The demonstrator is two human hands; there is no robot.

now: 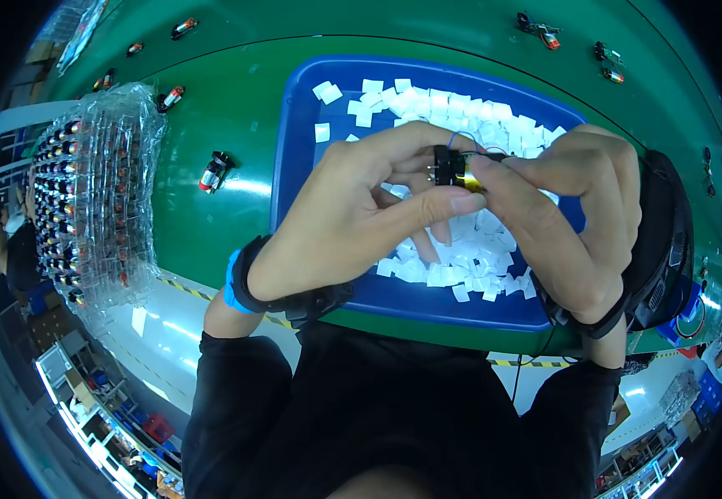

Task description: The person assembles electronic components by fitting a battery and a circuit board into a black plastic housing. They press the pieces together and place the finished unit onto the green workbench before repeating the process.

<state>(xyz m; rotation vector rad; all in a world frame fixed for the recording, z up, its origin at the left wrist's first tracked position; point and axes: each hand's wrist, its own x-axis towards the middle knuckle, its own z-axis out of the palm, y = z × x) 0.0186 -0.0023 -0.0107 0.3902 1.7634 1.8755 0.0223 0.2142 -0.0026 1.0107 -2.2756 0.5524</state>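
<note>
Above the blue tray point(294, 91), both of my hands are closed on one small electronic assembly point(464, 171). It has a black end with metal pins facing left, a shiny yellow cylindrical body, and thin wires along its top. My left hand point(369, 195) holds it by the body, with the thumb along the lower side and the other fingers behind. My right hand point(573, 212) pinches its right end between thumb and forefinger, so that end is hidden. Many small white paper-like squares point(448, 108) lie spread in the tray below.
A plastic-wrapped stack of similar assemblies point(99, 191) stands at the left table edge. One loose assembly point(214, 172) lies left of the tray; several others lie along the far side. A black bag-like item point(665, 241) sits beyond my right wrist, on the green table point(203, 108).
</note>
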